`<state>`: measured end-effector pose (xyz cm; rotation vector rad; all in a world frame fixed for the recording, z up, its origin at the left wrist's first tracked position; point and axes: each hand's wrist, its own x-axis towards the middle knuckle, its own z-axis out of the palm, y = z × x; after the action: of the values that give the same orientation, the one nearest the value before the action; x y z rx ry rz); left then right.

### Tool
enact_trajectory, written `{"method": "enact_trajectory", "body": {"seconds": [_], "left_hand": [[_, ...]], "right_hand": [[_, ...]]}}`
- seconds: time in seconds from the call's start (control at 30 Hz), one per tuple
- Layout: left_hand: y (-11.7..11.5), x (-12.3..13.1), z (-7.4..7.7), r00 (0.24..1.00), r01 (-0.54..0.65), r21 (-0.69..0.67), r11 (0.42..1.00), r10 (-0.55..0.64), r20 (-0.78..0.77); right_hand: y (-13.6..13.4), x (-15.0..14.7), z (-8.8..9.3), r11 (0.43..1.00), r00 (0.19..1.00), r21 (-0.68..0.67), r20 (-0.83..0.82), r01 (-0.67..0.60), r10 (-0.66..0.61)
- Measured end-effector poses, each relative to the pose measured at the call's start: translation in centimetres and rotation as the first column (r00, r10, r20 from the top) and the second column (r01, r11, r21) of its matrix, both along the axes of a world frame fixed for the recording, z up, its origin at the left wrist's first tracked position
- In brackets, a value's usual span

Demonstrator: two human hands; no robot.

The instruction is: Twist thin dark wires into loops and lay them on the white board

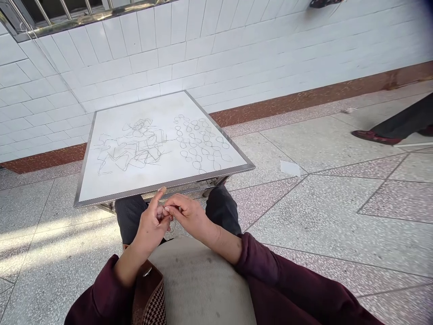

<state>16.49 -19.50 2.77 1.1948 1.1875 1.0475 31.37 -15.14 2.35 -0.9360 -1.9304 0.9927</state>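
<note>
My left hand (pixel 152 226) and my right hand (pixel 191 217) meet above my lap, just in front of the table's near edge. A thin dark wire (pixel 175 225) curves out below the fingers; most of it is hidden between the hands. The thumb and forefinger of my right hand pinch together against the left fingertips. One left finger sticks up while the others curl around the wire. On the white table (pixel 101 189) lies a tangled heap of bent thin wires (pixel 135 146) at left. Several looped wire pieces (pixel 199 140) are spread at right.
A metal rim (pixel 162 184) edges the table, which stands near a white tiled wall (pixel 149 67). A white paper piece (pixel 290 168) lies on the speckled floor. At far right is another person's shoe (pixel 375 136). A brown bag (pixel 145 289) rests against my left side.
</note>
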Motion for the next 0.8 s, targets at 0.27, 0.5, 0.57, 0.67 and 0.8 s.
{"method": "enact_trajectory", "body": {"seconds": [0.27, 0.5, 0.57, 0.67, 0.8], "left_hand": [[-0.2, -0.1, 1.2, 0.999, -0.047, -0.053, 0.997, 0.048, 0.018], [-0.2, -0.5, -0.3, 0.992, -0.013, 0.059, 0.998, 0.021, -0.123], [-0.1, -0.5, -0.4, 0.991, -0.024, 0.058, 0.998, 0.031, -0.127], [0.0, -0.7, 0.1, 0.998, -0.05, 0.013, 0.999, 0.05, -0.046], [0.1, -0.8, 0.7, 0.999, -0.044, -0.025, 0.999, 0.044, 0.016]], "right_hand": [[0.5, 0.6, 0.4, 0.997, 0.998, -0.078, -0.07, -0.002, -0.004], [0.6, 0.4, -0.3, 0.998, 0.996, 0.0, -0.048, 0.071, -0.07], [0.7, 0.4, -0.5, 0.998, 0.997, 0.003, -0.036, 0.068, -0.068], [0.9, 0.7, -0.6, 0.999, 0.999, -0.037, -0.05, 0.008, -0.01], [1.3, 0.9, -0.5, 0.995, 0.993, -0.058, -0.096, -0.081, 0.075]]}}
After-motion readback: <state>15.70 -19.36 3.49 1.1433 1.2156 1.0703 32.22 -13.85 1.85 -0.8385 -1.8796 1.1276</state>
